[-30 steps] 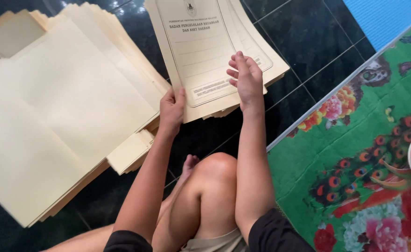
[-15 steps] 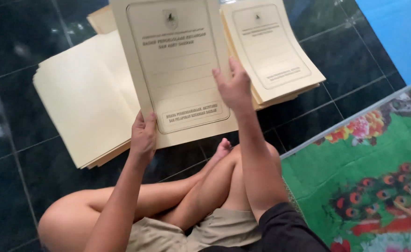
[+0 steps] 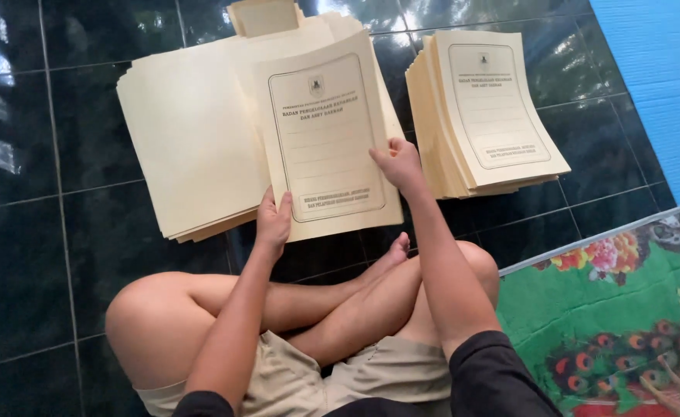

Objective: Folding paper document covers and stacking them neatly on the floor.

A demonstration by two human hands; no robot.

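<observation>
— What are your hands on?
— My left hand (image 3: 273, 224) and right hand (image 3: 399, 164) pinch a cream printed paper folder (image 3: 326, 139) by its edges, above the dark tiled floor (image 3: 39, 224), between two cream folder stacks (image 3: 189, 143)

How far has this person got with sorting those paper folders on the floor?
Done, it seems: a neat stack of cream printed folders lies on the dark tiled floor at the right. In hand: one cream printed folder, gripped by the left hand at its bottom edge and the right hand at its side. Left: a spread pile of blank cream folders at the left, which looks sizeable.
</observation>
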